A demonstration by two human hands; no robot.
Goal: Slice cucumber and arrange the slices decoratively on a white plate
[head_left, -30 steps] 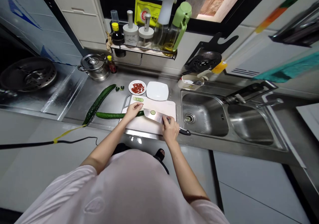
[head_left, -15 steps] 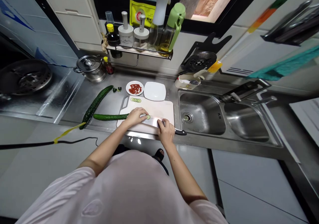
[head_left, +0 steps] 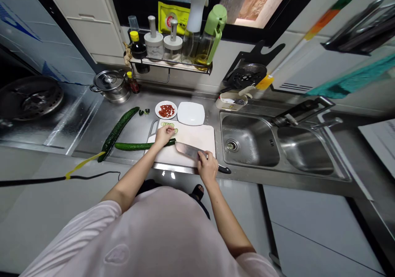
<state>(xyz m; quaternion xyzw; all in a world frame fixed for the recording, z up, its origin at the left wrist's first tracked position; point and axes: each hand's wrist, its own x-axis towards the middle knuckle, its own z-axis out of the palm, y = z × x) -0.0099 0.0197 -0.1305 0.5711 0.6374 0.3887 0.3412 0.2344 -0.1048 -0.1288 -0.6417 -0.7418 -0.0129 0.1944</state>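
A: How are the hands doing?

B: From the left: the cut cucumber is lying near the worktop's front edge, its right end resting on the cutting board; the left hand is pinching a slice; the right hand is grasping the knife.

A: Any advice?

B: Keeping the left hand clear of the knife while slicing evenly should be working best.

A: And around?

B: A lidded pot is standing near the back edge, the steel is shining, a sink is occupying the right side.

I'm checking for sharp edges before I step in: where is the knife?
In the head view, the knife is in the right hand at the cutting board, left of the sink, its blade tip near the cut cucumber.
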